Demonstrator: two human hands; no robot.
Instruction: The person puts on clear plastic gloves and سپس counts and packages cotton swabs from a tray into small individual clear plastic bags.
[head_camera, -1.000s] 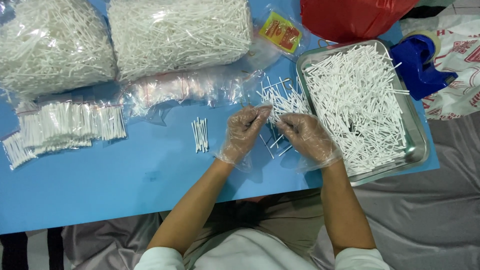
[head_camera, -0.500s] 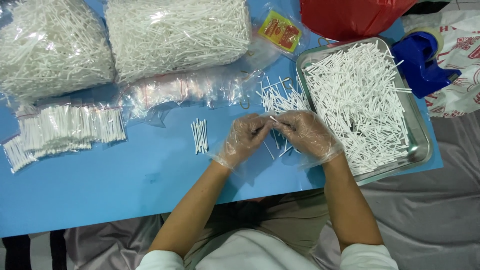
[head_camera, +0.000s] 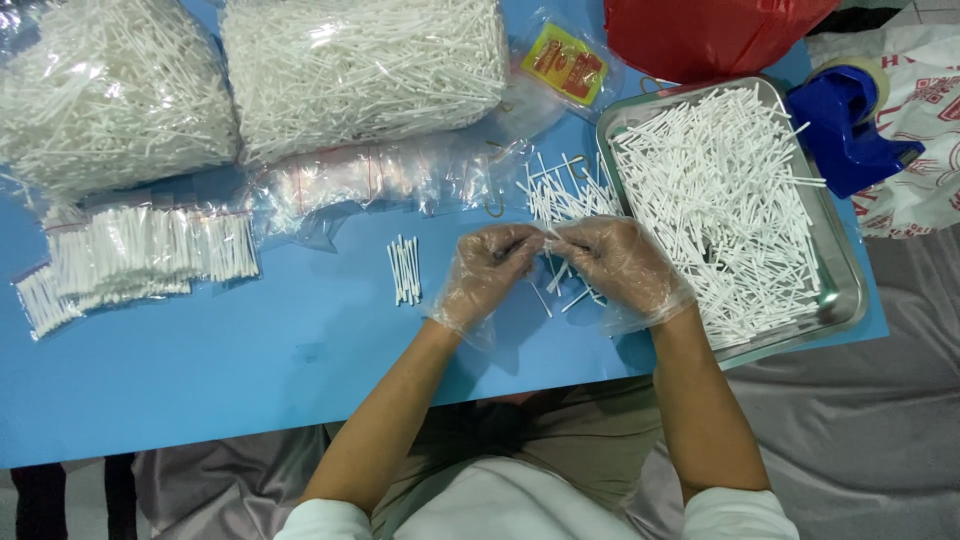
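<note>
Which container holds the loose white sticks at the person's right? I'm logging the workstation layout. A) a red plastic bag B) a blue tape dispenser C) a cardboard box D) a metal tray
D: the loose white sticks lie heaped in a shiny metal tray at the right edge of the blue table, just beside the gloved right hand.

Bare blue surface (head_camera: 200, 380) lies open left of the hands; the tray (head_camera: 845, 290) blocks the right, bulky stick bags (head_camera: 360, 70) the far side.
</note>
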